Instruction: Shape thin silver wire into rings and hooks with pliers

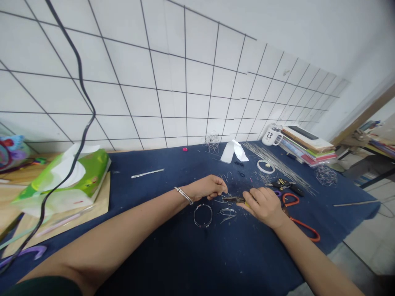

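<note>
Over the dark blue cloth, my left hand [213, 187] is closed in a pinch on a thin wire [224, 196]. My right hand [263, 205] wraps round the pliers [231, 199], whose jaws point left towards my left fingertips; a bit of yellow handle shows. Whether the jaws grip the wire is too small to tell. Just below lie a wire ring [203, 216] and several bent wire pieces [227, 213]. More small wire hooks [228, 175] lie behind my hands.
Orange-handled scissors [300, 222] and black keys [284, 183] lie by my right hand. Long straight wires [277, 164], a white ring-shaped roll [266, 166], a mug [271, 135] and stacked books [308, 142] are behind. At left stands a green tissue pack [92, 176]; a black cable [80, 78] hangs in front.
</note>
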Tool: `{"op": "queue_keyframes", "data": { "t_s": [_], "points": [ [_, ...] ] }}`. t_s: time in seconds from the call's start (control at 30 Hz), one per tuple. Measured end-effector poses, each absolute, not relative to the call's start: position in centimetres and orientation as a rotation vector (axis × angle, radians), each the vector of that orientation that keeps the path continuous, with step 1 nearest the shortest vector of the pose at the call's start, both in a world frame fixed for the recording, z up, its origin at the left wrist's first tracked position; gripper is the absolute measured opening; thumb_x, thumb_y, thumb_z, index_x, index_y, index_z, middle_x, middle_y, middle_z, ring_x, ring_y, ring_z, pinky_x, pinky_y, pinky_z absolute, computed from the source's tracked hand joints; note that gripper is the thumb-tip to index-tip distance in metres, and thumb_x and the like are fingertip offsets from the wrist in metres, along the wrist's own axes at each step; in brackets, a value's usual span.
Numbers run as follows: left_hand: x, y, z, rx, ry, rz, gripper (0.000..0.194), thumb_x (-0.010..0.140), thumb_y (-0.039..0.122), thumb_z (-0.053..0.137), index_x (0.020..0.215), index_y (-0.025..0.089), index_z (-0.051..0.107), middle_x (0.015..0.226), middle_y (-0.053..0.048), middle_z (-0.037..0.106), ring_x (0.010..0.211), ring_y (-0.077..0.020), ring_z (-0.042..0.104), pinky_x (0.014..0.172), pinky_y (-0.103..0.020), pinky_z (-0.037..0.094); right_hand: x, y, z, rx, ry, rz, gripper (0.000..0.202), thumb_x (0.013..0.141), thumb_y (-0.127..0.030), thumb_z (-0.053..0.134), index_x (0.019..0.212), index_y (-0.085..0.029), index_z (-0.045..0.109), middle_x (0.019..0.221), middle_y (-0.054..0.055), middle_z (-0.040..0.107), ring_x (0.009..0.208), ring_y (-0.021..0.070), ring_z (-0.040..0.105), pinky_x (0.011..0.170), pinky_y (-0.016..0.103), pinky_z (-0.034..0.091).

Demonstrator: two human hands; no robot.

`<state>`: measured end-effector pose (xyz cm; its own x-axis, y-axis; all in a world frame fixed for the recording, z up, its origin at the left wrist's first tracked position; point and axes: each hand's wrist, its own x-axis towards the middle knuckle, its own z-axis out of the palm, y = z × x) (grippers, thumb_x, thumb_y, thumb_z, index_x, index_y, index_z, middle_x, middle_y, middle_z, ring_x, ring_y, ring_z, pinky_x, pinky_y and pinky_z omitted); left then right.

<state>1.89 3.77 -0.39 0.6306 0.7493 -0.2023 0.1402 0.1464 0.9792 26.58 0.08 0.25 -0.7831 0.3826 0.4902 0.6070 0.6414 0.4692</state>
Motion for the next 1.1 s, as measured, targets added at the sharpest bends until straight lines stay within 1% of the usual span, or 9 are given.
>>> {"op": "queue_keyframes", "data": {
  "t_s": [0.3,0.53,0.63,0.7,0.83,0.93,1.1],
  "points": [
    [1.9,3.8,-0.5,1.386,0.828,0.498,0.021,0.072,0.032,0.055,0.080,0.013,0.059,0.049,0.005,0.039,0.039,-0.0041,0.031,0.040,-0.017,0.027,26.8,0.2,-0.1,-0.791,-2.540,-0.916,0.031,0.075,-0.043,0.057,0.095,-0.019,0.058,0.082,0.005,0.055,0.071,0.0152,0.044,0.067,0.030,0.031],
    [2.1,3.6,-0.4,1.467,0.873,0.515,0.022,0.074,0.032,0.052,0.082,0.014,0.060,0.051,0.005,0.039,0.041,-0.0043,0.031,0.041,-0.017,0.028,26.9,0.1,0.1,-0.797,-2.594,-0.900,0.029,0.078,-0.042,0.053,0.095,-0.019,0.058,0.078,0.005,0.055,0.070,0.0149,0.044,0.065,0.030,0.031],
    [2.2,3.3,0.1,1.602,0.917,0.586,0.021,0.075,0.031,0.048,0.081,0.014,0.060,0.055,0.004,0.042,0.043,-0.0046,0.033,0.042,-0.018,0.030,26.8,0.2,0.1,-0.804,-2.625,-0.864,0.028,0.079,-0.042,0.052,0.094,-0.018,0.058,0.075,0.005,0.054,0.069,0.0146,0.044,0.064,0.029,0.031],
    [2.3,3.2,0.5,1.758,0.953,0.664,0.020,0.076,0.028,0.047,0.077,0.014,0.061,0.060,0.002,0.049,0.049,-0.0058,0.040,0.047,-0.018,0.034,26.7,0.3,0.0,-0.817,-2.645,-0.823,0.028,0.080,-0.041,0.051,0.094,-0.018,0.058,0.073,0.004,0.054,0.068,0.0143,0.044,0.063,0.028,0.031],
    [2.5,3.0,1.0,2.058,0.971,0.798,0.019,0.080,0.021,0.043,0.076,0.015,0.061,0.075,0.000,0.059,0.068,-0.0095,0.051,0.064,-0.020,0.040,26.6,0.4,-0.1,-0.819,-2.684,-0.717,0.028,0.081,-0.040,0.050,0.092,-0.016,0.058,0.072,0.004,0.054,0.067,0.0135,0.046,0.061,0.027,0.032],
    [2.6,2.9,0.9,2.232,0.958,0.850,0.021,0.082,0.018,0.040,0.079,0.016,0.060,0.082,-0.001,0.061,0.076,-0.0112,0.053,0.072,-0.023,0.041,26.5,0.4,-0.2,-0.840,-2.692,-0.647,0.027,0.082,-0.041,0.049,0.088,-0.016,0.058,0.070,0.004,0.054,0.065,0.0130,0.047,0.060,0.026,0.032],
    [2.5,3.0,0.1,2.422,0.949,0.902,0.021,0.086,0.020,0.038,0.089,0.016,0.059,0.088,-0.003,0.061,0.082,-0.0132,0.054,0.076,-0.025,0.041,26.4,0.3,-0.4,-0.877,-2.701,-0.562,0.028,0.084,-0.041,0.046,0.086,-0.016,0.059,0.068,0.004,0.055,0.064,0.0126,0.051,0.060,0.025,0.033]
  ]
}}
